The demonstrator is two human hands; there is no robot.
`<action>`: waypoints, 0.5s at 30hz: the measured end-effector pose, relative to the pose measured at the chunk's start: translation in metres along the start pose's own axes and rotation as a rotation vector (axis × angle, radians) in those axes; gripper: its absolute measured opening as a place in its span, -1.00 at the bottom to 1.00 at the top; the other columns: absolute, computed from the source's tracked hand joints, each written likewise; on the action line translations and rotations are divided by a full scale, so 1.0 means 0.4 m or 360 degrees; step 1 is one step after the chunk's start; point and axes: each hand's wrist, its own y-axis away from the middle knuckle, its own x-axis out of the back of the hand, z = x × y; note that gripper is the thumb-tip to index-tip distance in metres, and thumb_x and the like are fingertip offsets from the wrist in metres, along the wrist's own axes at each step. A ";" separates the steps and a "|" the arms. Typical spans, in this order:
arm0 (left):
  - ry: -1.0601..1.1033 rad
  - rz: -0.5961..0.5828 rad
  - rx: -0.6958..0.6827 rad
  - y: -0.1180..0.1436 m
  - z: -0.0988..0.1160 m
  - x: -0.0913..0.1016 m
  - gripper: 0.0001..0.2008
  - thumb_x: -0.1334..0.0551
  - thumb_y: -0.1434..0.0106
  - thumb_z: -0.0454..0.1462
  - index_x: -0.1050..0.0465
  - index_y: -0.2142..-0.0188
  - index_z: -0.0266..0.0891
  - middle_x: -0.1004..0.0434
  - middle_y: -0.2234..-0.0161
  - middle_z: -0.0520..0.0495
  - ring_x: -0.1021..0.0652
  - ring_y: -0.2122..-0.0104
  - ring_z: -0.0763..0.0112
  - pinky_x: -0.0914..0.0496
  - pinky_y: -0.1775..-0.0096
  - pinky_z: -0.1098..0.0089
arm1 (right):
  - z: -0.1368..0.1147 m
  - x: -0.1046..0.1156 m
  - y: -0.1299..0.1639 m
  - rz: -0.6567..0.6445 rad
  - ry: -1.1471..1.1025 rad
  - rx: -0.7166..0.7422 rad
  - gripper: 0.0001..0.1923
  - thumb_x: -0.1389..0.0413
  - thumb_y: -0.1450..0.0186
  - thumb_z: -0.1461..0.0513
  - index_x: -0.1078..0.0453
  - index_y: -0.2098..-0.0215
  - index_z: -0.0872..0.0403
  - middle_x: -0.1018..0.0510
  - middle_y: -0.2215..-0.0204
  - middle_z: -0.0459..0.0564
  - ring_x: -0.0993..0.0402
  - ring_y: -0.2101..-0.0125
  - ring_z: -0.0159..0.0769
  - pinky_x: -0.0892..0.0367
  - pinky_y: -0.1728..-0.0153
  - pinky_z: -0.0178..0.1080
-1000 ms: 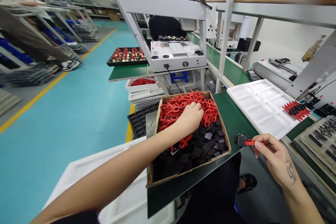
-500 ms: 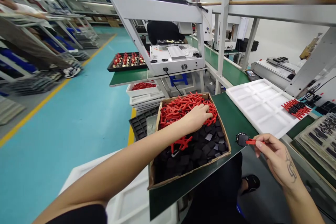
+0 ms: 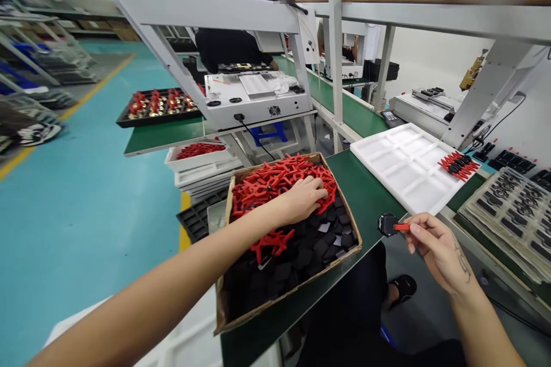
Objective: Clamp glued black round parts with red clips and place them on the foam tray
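Observation:
A cardboard box [image 3: 349, 223] sits on the green bench, with red plastic clips [image 3: 262, 183] heaped at its far end and black square pieces [image 3: 310, 252] at its near end. My left hand [image 3: 301, 199] lies inside the box on the red clips, fingers curled into the pile; whether it grips one is hidden. My right hand [image 3: 433, 243] hovers off the bench's near edge, pinching a red clip joined to a black piece [image 3: 390, 225].
A white foam tray [image 3: 400, 166] lies right of the box with a bundle of red clips [image 3: 458, 163] on its far corner. Stacked sheets of black parts [image 3: 512, 212] lie far right. A grey machine [image 3: 253, 100] and another worker are behind.
The camera has swung right, so everything sits further left in view. My left hand has shifted slightly over the red clips. My right hand holds the same assembled piece as before.

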 end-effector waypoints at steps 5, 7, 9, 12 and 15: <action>0.0075 0.0006 0.0035 -0.006 0.009 0.011 -0.84 -0.20 -0.39 -0.42 -0.57 0.18 -0.22 -0.52 0.08 -0.24 -0.52 0.07 0.02 -0.39 -0.02 0.08 | -0.004 0.010 0.012 0.0029 -0.0001 -0.0006 -0.71 -0.46 -0.29 0.01 -0.60 0.26 0.02 -0.59 0.34 -0.07 -0.42 0.46 -0.38 -0.34 0.36 -0.28; 0.0120 0.0014 0.0060 -0.011 0.014 0.020 -0.76 -0.11 -0.45 -0.43 -0.56 0.15 -0.22 -0.54 0.09 -0.23 -0.54 0.08 0.08 -0.41 -0.02 0.13 | -0.003 0.020 0.017 0.0051 0.0006 -0.0004 -0.72 -0.45 -0.30 0.02 -0.60 0.26 0.02 -0.60 0.32 -0.07 -0.42 0.46 -0.38 -0.34 0.34 -0.28; 0.0171 0.0015 0.0079 -0.018 0.024 0.027 -0.75 -0.08 -0.50 -0.38 -0.56 0.09 -0.22 -0.55 0.08 -0.20 -0.56 0.07 0.14 -0.43 -0.04 0.20 | -0.001 0.028 0.020 0.0054 0.0011 -0.0008 -0.73 -0.43 -0.32 0.02 -0.60 0.25 0.02 -0.60 0.32 -0.06 -0.42 0.45 -0.38 -0.34 0.33 -0.28; 0.0225 -0.0005 0.0109 -0.032 0.048 0.031 -0.85 -0.23 -0.48 -0.24 -0.57 0.09 -0.21 -0.54 0.08 -0.16 -0.59 0.05 0.17 -0.47 -0.02 0.28 | -0.001 0.031 0.020 0.0041 0.0024 -0.0018 -0.74 -0.42 -0.34 0.02 -0.60 0.24 0.02 -0.56 0.37 -0.07 -0.41 0.44 -0.36 -0.33 0.32 -0.27; 0.0218 -0.0030 0.0163 -0.043 0.074 0.028 -0.93 -0.33 -0.39 -0.28 -0.59 0.20 -0.23 -0.52 0.09 -0.18 -0.61 0.09 0.14 -0.50 0.03 0.28 | -0.002 0.025 0.020 0.0048 0.0027 -0.0011 -0.73 -0.43 -0.32 0.01 -0.60 0.25 0.02 -0.57 0.35 -0.07 -0.41 0.45 -0.37 -0.32 0.33 -0.26</action>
